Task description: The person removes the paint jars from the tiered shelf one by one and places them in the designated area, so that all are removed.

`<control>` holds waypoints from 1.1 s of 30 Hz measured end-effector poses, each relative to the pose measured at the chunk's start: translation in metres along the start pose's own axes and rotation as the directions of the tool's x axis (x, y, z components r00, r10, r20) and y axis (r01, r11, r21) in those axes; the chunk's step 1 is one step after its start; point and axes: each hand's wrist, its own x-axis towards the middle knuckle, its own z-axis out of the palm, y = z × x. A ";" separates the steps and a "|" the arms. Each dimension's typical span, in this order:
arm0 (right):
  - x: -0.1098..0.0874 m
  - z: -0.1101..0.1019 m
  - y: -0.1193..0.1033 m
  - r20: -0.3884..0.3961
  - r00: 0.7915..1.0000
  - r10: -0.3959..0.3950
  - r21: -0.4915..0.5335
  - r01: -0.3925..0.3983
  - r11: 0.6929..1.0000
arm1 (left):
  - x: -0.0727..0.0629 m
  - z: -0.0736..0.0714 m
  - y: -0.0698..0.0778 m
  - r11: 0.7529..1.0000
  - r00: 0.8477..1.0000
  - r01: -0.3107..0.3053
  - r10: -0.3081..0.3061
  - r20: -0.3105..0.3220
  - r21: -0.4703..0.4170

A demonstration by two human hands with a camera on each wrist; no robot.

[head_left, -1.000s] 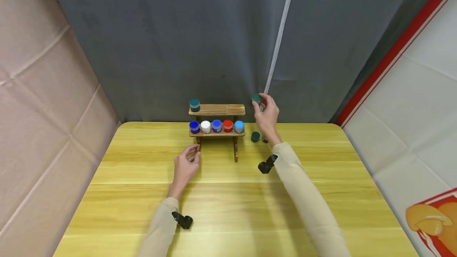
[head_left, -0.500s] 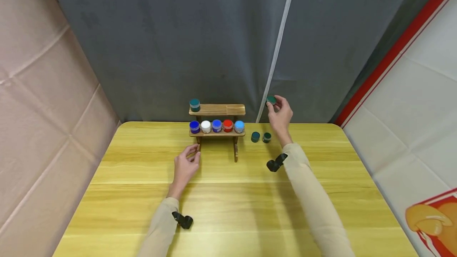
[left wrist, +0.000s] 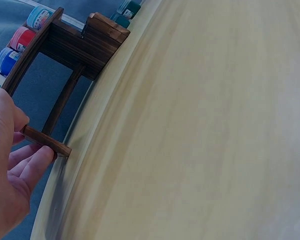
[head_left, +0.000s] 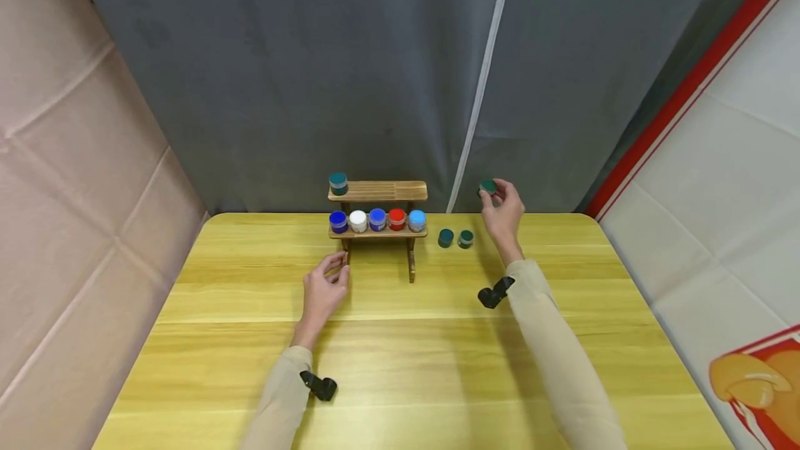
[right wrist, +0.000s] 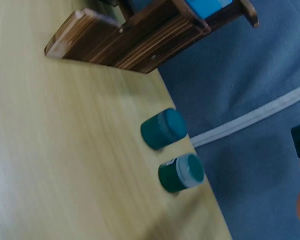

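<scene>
Near the back edge of the table stands a two-tier wooden rack (head_left: 387, 191). My left hand (head_left: 321, 290) holds its left leg, thumb on one side and fingers on the other, as the left wrist view shows (left wrist: 45, 140). A small dark green paint jar (head_left: 487, 187) is pinched by my right hand (head_left: 505, 217), raised over the table's back right. Two more paint jars, one teal (head_left: 445, 238) and one green (head_left: 465, 239), stand side by side right of the rack. Only the jar's edge and some fingertips show in the right wrist view.
A teal jar (head_left: 338, 184) sits at the upper shelf's left end. The lower shelf bears a row of dark blue, white (head_left: 358, 221), blue, red (head_left: 396, 219) and light blue (head_left: 417, 221) jars. A grey curtain (head_left: 281, 89) hangs behind the wooden table (head_left: 400, 367).
My right hand has moved right and a little down with the green jar, away from the rack, uncovering the right one of the two table jars. My left hand stays at the leg.
</scene>
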 end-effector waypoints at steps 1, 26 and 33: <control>-0.001 -0.001 0.002 0.001 1.000 0.006 -0.004 -0.006 1.000 | 0.000 0.000 0.000 1.000 1.000 -0.002 0.002 0.001 0.001; -0.030 -0.015 0.055 0.013 0.985 0.173 -0.048 -0.172 0.984 | 0.001 0.001 -0.003 1.000 1.000 -0.010 0.010 -0.007 0.006; -0.038 -0.013 0.067 0.034 0.975 0.219 -0.090 -0.216 0.972 | 0.002 0.002 -0.003 1.000 1.000 0.002 -0.002 -0.010 0.000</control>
